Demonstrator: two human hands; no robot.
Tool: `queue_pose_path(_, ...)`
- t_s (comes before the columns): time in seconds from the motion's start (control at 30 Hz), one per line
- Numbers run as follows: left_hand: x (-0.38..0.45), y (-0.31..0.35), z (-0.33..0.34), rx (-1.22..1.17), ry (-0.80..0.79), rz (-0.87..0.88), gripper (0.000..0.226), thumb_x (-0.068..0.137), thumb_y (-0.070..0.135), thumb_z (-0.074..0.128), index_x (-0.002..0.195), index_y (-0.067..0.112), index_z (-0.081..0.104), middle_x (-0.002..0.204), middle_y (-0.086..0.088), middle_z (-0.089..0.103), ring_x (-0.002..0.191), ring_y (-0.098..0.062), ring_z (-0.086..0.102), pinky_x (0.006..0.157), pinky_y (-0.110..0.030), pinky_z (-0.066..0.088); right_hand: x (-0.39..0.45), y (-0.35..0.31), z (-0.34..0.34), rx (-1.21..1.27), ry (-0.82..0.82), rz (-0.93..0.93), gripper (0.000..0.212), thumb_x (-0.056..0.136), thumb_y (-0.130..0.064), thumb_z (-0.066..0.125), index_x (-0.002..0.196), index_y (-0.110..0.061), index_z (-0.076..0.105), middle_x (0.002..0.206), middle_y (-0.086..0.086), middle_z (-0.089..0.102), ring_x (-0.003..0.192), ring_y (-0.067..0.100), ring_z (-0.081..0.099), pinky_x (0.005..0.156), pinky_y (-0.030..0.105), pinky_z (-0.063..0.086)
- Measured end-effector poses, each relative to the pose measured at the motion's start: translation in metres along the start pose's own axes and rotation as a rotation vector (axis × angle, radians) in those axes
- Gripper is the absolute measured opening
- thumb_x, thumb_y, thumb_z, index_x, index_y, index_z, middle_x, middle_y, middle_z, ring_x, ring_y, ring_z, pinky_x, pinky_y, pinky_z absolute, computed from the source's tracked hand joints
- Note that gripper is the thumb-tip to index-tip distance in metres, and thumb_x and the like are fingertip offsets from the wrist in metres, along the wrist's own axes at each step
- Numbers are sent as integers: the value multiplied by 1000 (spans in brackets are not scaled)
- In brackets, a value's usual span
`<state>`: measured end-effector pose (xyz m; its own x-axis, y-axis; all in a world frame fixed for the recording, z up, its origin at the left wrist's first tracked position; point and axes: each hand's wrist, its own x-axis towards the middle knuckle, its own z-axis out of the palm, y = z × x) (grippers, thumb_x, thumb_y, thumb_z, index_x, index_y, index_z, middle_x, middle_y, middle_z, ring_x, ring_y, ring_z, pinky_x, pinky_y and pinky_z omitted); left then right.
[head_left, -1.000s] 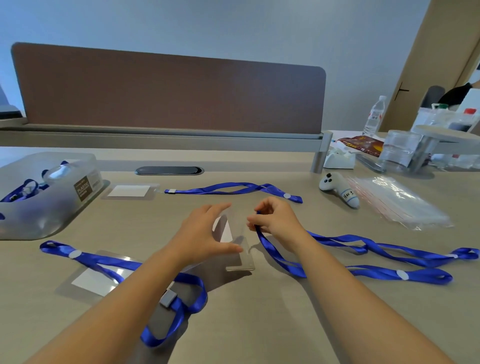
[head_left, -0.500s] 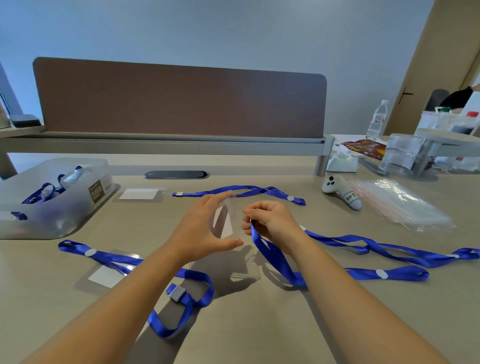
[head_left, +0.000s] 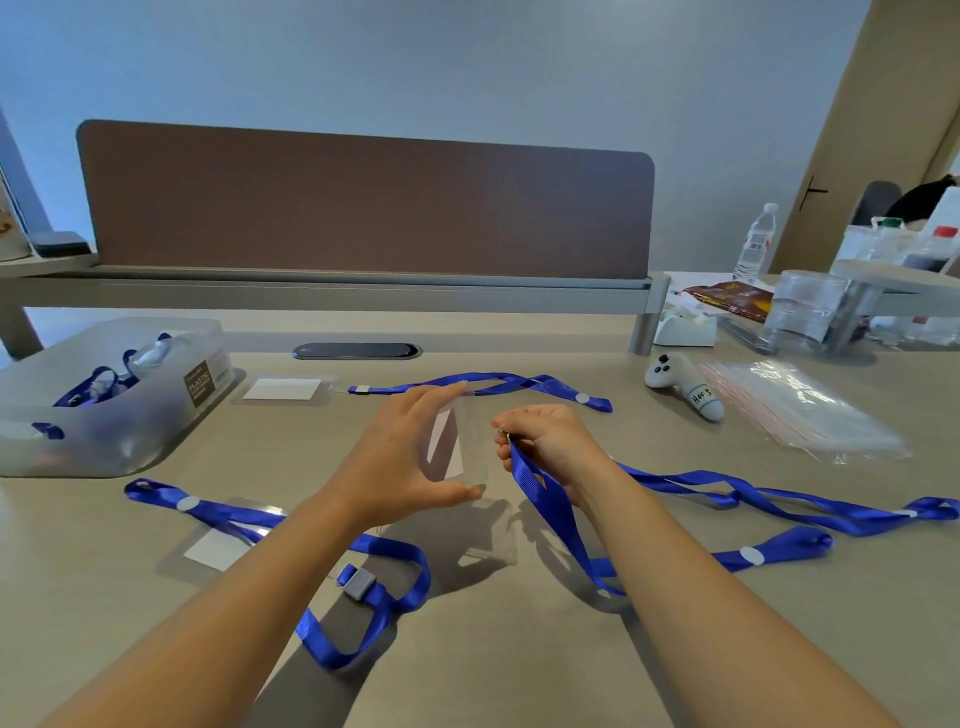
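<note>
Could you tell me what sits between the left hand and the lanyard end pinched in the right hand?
The head view shows a clear badge holder with a white card, gripped by the left hand, beside the blue lanyard.

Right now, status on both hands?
Left hand holds clear plastic badge sleeve raised. Right hand pinches blue fabric lanyard end beside it. Nothing between them.

Glossy clear plastic badge sleeve, woven blue cloth lanyard, matt wood-look desk.
</note>
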<state>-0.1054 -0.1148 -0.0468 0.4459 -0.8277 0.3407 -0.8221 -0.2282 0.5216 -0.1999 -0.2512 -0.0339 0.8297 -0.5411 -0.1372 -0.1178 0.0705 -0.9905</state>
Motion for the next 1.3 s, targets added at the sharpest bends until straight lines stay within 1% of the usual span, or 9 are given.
queue_pose_path(0.2, 0, 2, -1, 57, -25, -15, 97, 58, 50, 75, 137, 30, 23, 146, 1, 31, 133, -16, 26, 110, -34, 25, -3, -2, 3, 25, -74, -25, 15, 89, -6, 51, 77, -9, 59, 66, 4, 55, 53, 9, 54, 47, 13, 50)
queue_pose_path(0.3, 2, 1, 1, 116, -16, -25, 91, 65, 40, 75, 138, 28, 22, 145, 1, 32, 132, -17, 26, 110, -34, 24, -3, -1, 5, 24, -160, -18, 18, 92, -6, 44, 81, -9, 58, 68, 4, 53, 57, 10, 51, 50, 15, 48)
queue_pose_path(0.43, 4, -8, 3, 192, -35, -43, 93, 63, 46, 74, 139, 30, 23, 146, 2, 31, 134, -17, 24, 111, -35, 20, 1, 1, 7, -56, -188, -10, 21, 94, -7, 40, 82, -11, 56, 71, 2, 54, 57, 8, 47, 52, 15, 44)
queue_pose_path(0.67, 6, -12, 5, 302, -71, -36, 94, 66, 50, 70, 140, 32, 15, 148, 5, 26, 135, -16, 20, 112, -34, 17, 5, 7, 16, -186, -164, -54, 13, 82, -22, 62, 77, -17, 51, 73, -3, 54, 65, 9, 50, 63, 19, 45)
queue_pose_path(0.93, 4, -23, 4, 288, -41, -47, 93, 65, 50, 71, 139, 30, 19, 147, 3, 29, 134, -18, 23, 112, -36, 20, 7, 8, 14, -203, -176, -74, 12, 84, -8, 58, 82, -19, 54, 80, -1, 58, 70, 10, 55, 66, 18, 47)
queue_pose_path(1.03, 3, -29, 5, 256, -54, -88, 99, 56, 56, 72, 138, 33, 21, 144, 1, 31, 132, -20, 24, 109, -37, 21, 6, 8, 14, -233, -172, -100, 12, 85, -4, 56, 85, -16, 55, 80, -1, 60, 70, 9, 59, 64, 17, 51)
queue_pose_path(1.13, 1, -29, 5, 213, -66, -149, 110, 38, 71, 52, 137, 38, 17, 139, 2, 31, 126, -19, 25, 96, -31, 21, 7, 9, 17, -221, -168, -119, 14, 85, 0, 55, 84, -14, 55, 79, 1, 62, 70, 10, 61, 68, 20, 53)
queue_pose_path(1.2, 2, -28, 5, 168, -33, -183, 106, 38, 76, 42, 135, 41, 19, 141, 3, 31, 127, -19, 27, 91, -29, 19, 8, 9, 20, -216, -169, -136, 18, 85, 2, 55, 82, -16, 55, 79, 2, 62, 70, 12, 62, 69, 21, 54)
queue_pose_path(1.3, 6, -25, 3, 170, 42, -222, 76, 64, 70, 51, 131, 37, 32, 138, 3, 41, 125, -19, 34, 86, -29, 22, 8, 9, 22, -235, -171, -157, 15, 84, 2, 56, 84, -13, 57, 77, 2, 62, 68, 11, 62, 64, 17, 55)
